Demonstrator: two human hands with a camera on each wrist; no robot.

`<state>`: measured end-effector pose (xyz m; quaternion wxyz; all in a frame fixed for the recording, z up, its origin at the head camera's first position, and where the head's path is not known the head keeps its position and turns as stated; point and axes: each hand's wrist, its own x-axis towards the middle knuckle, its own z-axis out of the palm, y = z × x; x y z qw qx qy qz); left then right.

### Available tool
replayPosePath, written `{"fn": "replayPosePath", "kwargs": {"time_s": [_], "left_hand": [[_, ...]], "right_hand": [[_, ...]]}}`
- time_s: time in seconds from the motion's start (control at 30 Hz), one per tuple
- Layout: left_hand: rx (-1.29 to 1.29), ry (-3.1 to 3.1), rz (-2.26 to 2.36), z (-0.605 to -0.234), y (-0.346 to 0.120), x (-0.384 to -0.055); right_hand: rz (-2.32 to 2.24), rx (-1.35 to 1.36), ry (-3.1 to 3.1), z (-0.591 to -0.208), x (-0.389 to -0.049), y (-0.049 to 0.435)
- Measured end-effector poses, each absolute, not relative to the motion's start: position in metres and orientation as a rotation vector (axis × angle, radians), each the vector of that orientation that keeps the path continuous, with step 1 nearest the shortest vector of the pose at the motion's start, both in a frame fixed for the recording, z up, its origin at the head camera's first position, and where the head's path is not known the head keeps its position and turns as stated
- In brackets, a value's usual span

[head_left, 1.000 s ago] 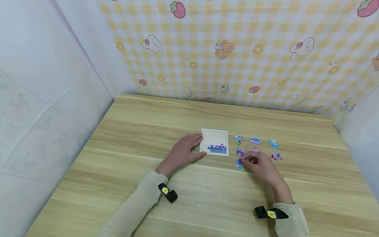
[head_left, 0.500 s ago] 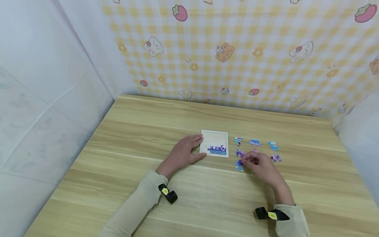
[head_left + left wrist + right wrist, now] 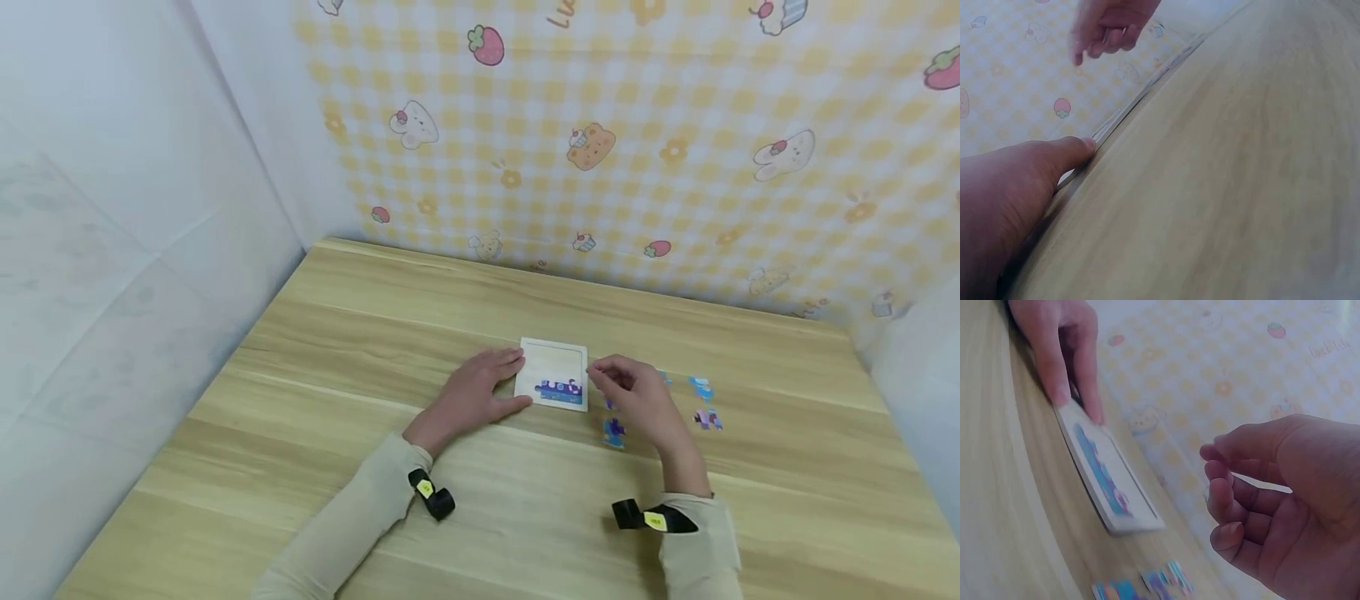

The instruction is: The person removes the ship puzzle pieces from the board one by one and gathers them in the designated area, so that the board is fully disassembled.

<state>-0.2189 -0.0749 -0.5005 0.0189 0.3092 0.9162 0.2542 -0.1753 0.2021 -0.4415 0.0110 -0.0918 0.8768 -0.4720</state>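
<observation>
A square white puzzle tray (image 3: 551,352) lies mid-table in the head view, with joined purple and blue pieces (image 3: 560,391) along its lower right part. My left hand (image 3: 480,387) rests on the tray's left edge, fingers on its upper corner and thumb at its lower corner. Just right of the tray is my right hand (image 3: 637,398), fingers curled and thumb against the index finger. No piece shows between those fingertips in the right wrist view. Loose jigsaw pieces lie by it, among them a blue and purple piece (image 3: 613,432) and a striped piece (image 3: 1179,576).
Farther right on the wood-grain table (image 3: 420,300) lie a light blue piece (image 3: 701,387) and a pink and purple piece (image 3: 708,419). My right hand covers some of the other pieces in the head view. A checkered curtain (image 3: 525,108) hangs behind the table.
My right hand has left the blue and purple piece and moved away from me and left, close to the tray's right edge. My left hand stays on the tray. The head view has shifted slightly.
</observation>
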Motion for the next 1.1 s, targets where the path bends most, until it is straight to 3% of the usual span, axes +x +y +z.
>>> {"fn": "replayPosePath", "kwargs": {"time_s": [0.5,1.1], "left_hand": [[0.975,2.844,0.743,-0.504,-0.070,-0.218],[0.966,2.859,0.766,-0.504,-0.072,-0.222]], "right_hand": [[-1.280,-0.324,2.753,-0.465,-0.194,0.164],[-1.195,-0.371,2.695,-0.474,-0.204,0.161]]}}
